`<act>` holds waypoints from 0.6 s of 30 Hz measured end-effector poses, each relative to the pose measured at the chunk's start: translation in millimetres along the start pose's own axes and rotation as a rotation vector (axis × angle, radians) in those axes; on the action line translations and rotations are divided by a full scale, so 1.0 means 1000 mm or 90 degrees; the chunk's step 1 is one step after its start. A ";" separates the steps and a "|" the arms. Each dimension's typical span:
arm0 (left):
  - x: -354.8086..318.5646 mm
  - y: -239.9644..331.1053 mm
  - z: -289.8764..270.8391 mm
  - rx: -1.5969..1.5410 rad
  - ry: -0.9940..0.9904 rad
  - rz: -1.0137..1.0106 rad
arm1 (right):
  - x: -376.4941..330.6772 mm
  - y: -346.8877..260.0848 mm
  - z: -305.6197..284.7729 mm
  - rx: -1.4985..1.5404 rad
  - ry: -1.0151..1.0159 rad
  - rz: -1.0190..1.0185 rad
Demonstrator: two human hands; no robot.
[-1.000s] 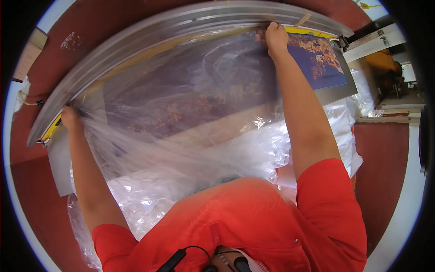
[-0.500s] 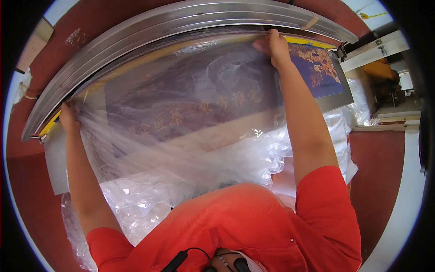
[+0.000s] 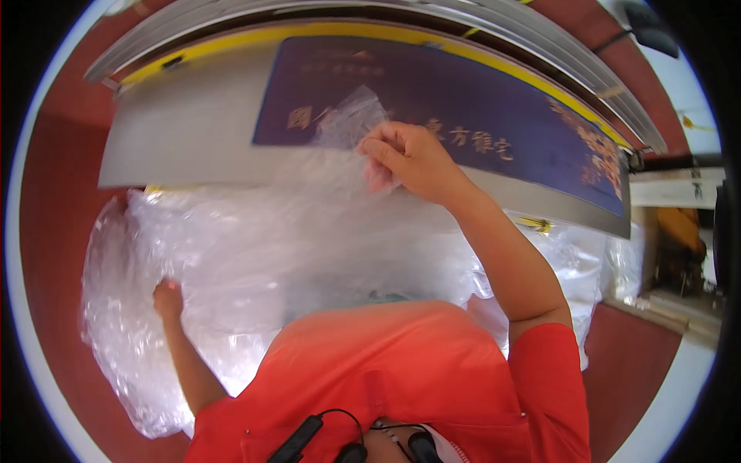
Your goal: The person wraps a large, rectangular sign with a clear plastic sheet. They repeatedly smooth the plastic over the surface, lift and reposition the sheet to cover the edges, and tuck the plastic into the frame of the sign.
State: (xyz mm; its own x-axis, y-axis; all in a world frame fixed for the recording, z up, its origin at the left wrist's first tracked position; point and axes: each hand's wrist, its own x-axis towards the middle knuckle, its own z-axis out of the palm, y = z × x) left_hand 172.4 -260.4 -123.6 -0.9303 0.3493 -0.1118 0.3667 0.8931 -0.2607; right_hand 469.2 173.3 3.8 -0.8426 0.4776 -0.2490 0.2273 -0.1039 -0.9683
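Observation:
A large grey panel (image 3: 185,131) with a dark blue printed face (image 3: 463,100) and a yellow top edge lies in front of me. Clear plastic film (image 3: 309,239) is pulled off it and heaped toward my body. My right hand (image 3: 405,158) is closed on a bunched corner of the film at the panel's lower middle, over the blue face. My left hand (image 3: 167,299) is low on the left and grips the crumpled film there, below the panel.
Curved metal rails (image 3: 540,46) run along the far side of the panel. The floor (image 3: 54,201) around is red-brown. A white bench with orange equipment (image 3: 679,231) stands at the right edge. My orange shirt fills the lower middle.
The film covered the whole panel with both hands up at its far corners. Now it is pulled down off the blue face, and both hands have come nearer to my body.

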 end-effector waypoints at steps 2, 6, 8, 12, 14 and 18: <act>-0.020 0.019 -0.023 -0.306 0.094 0.114 | -0.006 -0.003 0.033 -0.023 -0.044 0.019; -0.044 0.165 -0.144 -0.741 0.180 0.347 | -0.016 -0.005 0.063 -0.143 -0.095 -0.059; -0.061 0.216 -0.189 -0.833 0.049 0.557 | -0.029 -0.012 0.068 -0.259 -0.102 -0.120; -0.043 0.232 -0.211 -1.003 -0.221 0.754 | -0.070 -0.010 0.051 -0.305 -0.054 -0.068; 0.002 0.189 -0.235 -1.090 0.028 0.497 | -0.106 0.005 0.016 -0.340 -0.036 0.031; 0.121 0.011 -0.235 -0.881 0.344 0.172 | -0.189 0.045 -0.043 -0.467 0.025 0.164</act>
State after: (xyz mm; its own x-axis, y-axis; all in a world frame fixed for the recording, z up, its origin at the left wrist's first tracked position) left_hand 62.0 -141.4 85.4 -0.8425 0.3256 0.4292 0.5117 0.2343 0.8266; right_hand 659.5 116.5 8.0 -0.7047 0.5485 -0.4500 0.6898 0.3815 -0.6153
